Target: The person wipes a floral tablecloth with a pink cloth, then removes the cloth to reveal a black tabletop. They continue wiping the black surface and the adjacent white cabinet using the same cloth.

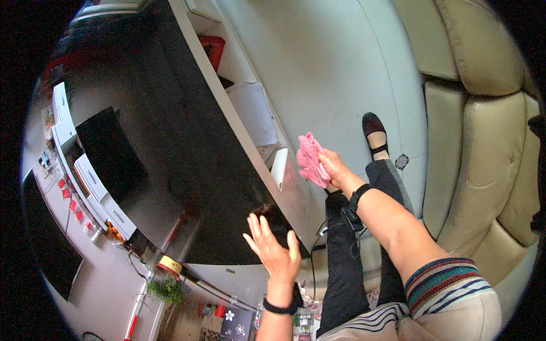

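A crumpled pink cloth [313, 162] is gripped in my right hand [335, 168], held out over the floor beside a low table. Spread fingers show on my left hand [275, 253], which holds nothing. It is at the near corner of the table's glossy black top [204, 200]; whether it touches the surface I cannot tell. Under the top's pale edge, an open shelf holds a white box-like item [254, 113], a red object [213, 51] and an upright white item [279, 168].
A beige leather sofa [490, 140] lines the right side. Pale tiled floor [315, 64] runs between it and the table. Across the room stand a white drawer cabinet [91, 177] and a television [47, 238]. A green potted plant [164, 290] stands beyond the table's end. A dark cable [313, 260] hangs near my legs.
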A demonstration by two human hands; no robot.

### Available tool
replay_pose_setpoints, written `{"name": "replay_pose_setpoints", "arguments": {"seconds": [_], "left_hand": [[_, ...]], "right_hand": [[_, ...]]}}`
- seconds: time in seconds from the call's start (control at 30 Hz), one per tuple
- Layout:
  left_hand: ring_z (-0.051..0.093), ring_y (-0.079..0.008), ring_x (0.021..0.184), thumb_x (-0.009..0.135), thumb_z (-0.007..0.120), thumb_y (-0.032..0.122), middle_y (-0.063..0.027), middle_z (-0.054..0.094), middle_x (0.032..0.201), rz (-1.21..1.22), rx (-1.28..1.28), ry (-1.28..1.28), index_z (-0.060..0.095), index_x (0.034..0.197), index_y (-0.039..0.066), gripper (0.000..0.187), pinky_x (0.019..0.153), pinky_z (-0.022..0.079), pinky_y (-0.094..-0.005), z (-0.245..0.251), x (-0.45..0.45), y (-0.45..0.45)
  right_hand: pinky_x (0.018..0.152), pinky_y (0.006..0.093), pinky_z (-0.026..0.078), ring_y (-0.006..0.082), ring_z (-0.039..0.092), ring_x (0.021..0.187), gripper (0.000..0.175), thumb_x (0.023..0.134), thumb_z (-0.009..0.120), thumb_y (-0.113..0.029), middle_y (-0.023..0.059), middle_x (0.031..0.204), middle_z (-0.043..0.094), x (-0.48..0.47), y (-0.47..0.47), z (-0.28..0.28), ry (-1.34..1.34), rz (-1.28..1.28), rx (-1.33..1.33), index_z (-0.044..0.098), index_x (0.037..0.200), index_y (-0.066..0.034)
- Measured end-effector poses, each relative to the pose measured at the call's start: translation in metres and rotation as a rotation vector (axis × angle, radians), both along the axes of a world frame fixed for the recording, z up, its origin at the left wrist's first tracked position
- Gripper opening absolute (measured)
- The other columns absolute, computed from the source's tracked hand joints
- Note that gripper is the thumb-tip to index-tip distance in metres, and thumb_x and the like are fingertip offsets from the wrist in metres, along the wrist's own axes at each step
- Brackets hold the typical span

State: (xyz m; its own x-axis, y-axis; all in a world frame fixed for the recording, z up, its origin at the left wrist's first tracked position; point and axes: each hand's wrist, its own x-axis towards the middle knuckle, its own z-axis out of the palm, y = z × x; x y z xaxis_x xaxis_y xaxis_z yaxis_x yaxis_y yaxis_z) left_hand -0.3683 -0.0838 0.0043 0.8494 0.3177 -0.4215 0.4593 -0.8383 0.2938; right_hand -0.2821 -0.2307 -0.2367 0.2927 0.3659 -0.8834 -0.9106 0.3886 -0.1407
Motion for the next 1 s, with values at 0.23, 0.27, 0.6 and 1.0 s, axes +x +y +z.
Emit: {"name": "replay_pose_setpoints", "arguments": {"seconds": [0.23,0.27,0.6,1.0], "left_hand": [[0.04,-0.0283,0.138,0.093,0.054,0.003,-0.0207,0.043,0.147,0.335,-0.186,-0.468,0.04,0.143,-0.007,0.053,0.117,0.027,-0.0401,0.005,0.166,0.049],[0.044,-0.0277,0.134,0.096,0.056,0.008,-0.0208,0.047,0.143,0.262,-0.135,-0.547,0.042,0.142,-0.006,0.05,0.115,0.029,-0.0388,-0.008,0.202,0.075],[0.018,-0.0315,0.149,0.103,0.033,0.048,-0.0179,0.023,0.16,-0.138,0.466,-0.451,0.026,0.152,0.002,0.068,0.118,0.012,-0.0525,-0.104,0.362,0.181],[0.028,-0.0346,0.145,0.099,0.042,0.034,-0.0232,0.032,0.154,-0.171,0.449,-0.481,0.035,0.146,-0.005,0.061,0.119,0.018,-0.0434,-0.096,0.362,0.17]], "right_hand": [[0.074,0.036,0.053,0.021,0.067,0.086,0.04,0.099,0.053,-0.036,0.0107,0.095,0.069,0.006,0.023,-0.071,0.015,0.155,-0.305,0.064,0.111,0.0003],[0.076,0.0374,0.052,0.0226,0.066,0.089,0.044,0.099,0.052,-0.039,0.0126,0.098,0.07,0.008,0.028,-0.078,-0.039,0.219,-0.31,0.064,0.114,0.0007],[0.115,0.0349,0.029,0.0223,0.038,0.138,0.054,0.105,0.033,-0.042,0.0129,0.14,0.052,-0.012,0.082,-0.042,0.122,0.475,-0.277,0.044,0.144,-0.0056],[0.062,0.039,0.05,0.0222,0.065,0.073,0.042,0.103,0.039,-0.034,0.0137,0.094,0.069,0.202,0.16,-0.142,-0.219,0.52,-0.37,0.063,0.117,-0.0033]]}}
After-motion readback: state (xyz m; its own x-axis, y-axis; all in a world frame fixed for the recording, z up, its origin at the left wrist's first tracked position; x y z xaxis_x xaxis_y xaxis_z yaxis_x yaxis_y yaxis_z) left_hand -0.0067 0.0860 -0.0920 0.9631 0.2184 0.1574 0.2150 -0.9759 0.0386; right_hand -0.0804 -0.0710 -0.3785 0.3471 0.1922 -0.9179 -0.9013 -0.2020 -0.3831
